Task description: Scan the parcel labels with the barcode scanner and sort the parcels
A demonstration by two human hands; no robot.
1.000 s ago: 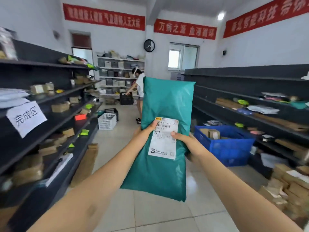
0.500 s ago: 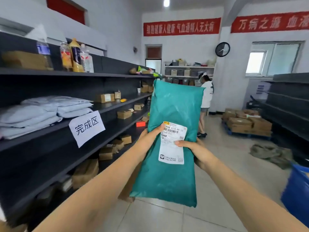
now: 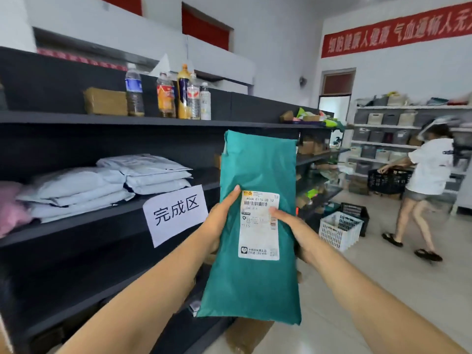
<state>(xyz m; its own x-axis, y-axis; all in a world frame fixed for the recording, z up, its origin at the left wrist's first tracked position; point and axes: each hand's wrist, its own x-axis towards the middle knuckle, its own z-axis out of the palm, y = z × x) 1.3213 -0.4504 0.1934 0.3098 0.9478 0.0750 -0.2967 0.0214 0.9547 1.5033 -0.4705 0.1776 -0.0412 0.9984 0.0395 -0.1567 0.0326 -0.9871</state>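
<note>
A dark metal shelf on the left holds soft grey plastic mail bags above a white paper sign. The left hand grips the left edge of a tall teal plastic parcel bag, held upright in the air beside the shelf. A white shipping label faces up. The right hand grips its right edge, thumb on the label.

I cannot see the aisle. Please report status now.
Both hands, left hand and right hand, grip green parcel. Label faces camera. Shelf left. Nothing blocking.
</note>
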